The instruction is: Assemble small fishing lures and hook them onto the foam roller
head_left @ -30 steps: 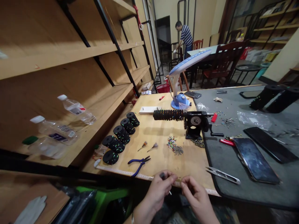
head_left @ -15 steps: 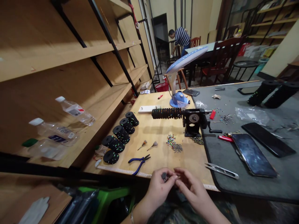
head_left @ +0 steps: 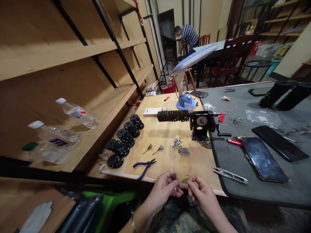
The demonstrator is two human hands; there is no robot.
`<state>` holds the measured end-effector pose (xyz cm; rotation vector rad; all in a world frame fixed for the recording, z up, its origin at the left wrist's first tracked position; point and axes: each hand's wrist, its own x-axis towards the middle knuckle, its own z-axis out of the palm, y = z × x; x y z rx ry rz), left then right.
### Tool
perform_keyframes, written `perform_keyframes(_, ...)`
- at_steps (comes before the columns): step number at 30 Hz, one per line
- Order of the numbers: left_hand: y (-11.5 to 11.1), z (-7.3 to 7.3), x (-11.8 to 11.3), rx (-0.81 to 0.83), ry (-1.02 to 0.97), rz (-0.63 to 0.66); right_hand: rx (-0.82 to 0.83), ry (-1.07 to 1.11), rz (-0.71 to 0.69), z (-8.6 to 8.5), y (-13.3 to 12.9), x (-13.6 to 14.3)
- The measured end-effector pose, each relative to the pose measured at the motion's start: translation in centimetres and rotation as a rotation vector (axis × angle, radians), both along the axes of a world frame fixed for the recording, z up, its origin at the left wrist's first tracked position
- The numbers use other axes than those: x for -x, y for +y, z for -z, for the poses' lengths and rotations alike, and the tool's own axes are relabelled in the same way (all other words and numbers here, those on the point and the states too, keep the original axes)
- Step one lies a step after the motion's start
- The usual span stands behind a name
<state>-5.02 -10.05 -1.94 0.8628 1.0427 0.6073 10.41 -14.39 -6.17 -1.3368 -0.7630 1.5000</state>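
Observation:
In my left hand (head_left: 166, 187), thumb and fingers are closed on a small dark grey tufted piece (head_left: 174, 176), with a thin pale end showing below. My right hand (head_left: 200, 191) is a short gap away, its fingertips pinched; anything between them is too small to make out. Both hands hover at the table's front edge. Blue-handled pliers (head_left: 143, 167) lie open to their left. Beyond are an orange-tipped tufted piece (head_left: 148, 148), a grey one (head_left: 158, 149), a pile of coloured beads (head_left: 177, 144) and small metal pieces (head_left: 185, 152).
A black hand-crank winder (head_left: 200, 123) carries a ridged black roll (head_left: 173, 116). Several black foam spools (head_left: 125, 137) line the left edge. Thread snips (head_left: 230, 175) and phones (head_left: 263, 158) lie right, on a grey mat (head_left: 264, 195). A lamp (head_left: 186, 101) stands behind; a person (head_left: 189, 35) bends farther back.
My hands have come apart: the right has drawn away rightward from the left. The grey tufted piece stays in my left hand, now more upright. The view has shifted slightly.

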Motion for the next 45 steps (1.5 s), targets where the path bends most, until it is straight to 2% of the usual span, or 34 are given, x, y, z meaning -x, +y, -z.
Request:
perform_keyframes(10,-0.7,1.4,-0.2,0.011,-0.041,-0.046,0.038,0.107,0.062,0.5,-0.3,0.1)
perform_keyframes(24,-1.5,1.3,-0.7,-0.008,-0.010,-0.033,-0.014,0.075,0.102,0.0,-0.6,0.0)
perform_keyframes(28,-1.6,1.5,-1.5,-0.017,0.018,0.009,-0.022,0.085,0.068,0.3,-0.6,0.1)
perform_keyframes(31,-1.2,1.5,-1.6,-0.089,0.069,0.041,-0.047,0.042,0.017,0.5,-0.6,-0.3)
perform_keyframes(35,-0.5,1.3,-1.0,-0.235,0.195,0.089,-0.178,-0.210,-0.135,0.6,-0.8,-1.0)
perform_keyframes(37,-0.3,1.3,-0.8,-0.275,0.255,0.114,-0.255,-0.361,-0.232,0.3,-1.0,-1.2)
perform_keyframes(39,-0.3,1.4,-0.8,-0.287,0.281,0.119,-0.299,-0.453,-0.269,0.0,-1.0,-1.3)
perform_keyframes(42,-0.4,1.3,-0.9,-0.210,0.211,0.097,-0.254,-0.417,-0.177,-0.1,-0.8,-1.2)
perform_keyframes(45,-0.4,1.0,-0.9,-0.038,0.053,0.037,-0.122,-0.214,-0.048,0.2,-0.6,-1.0)
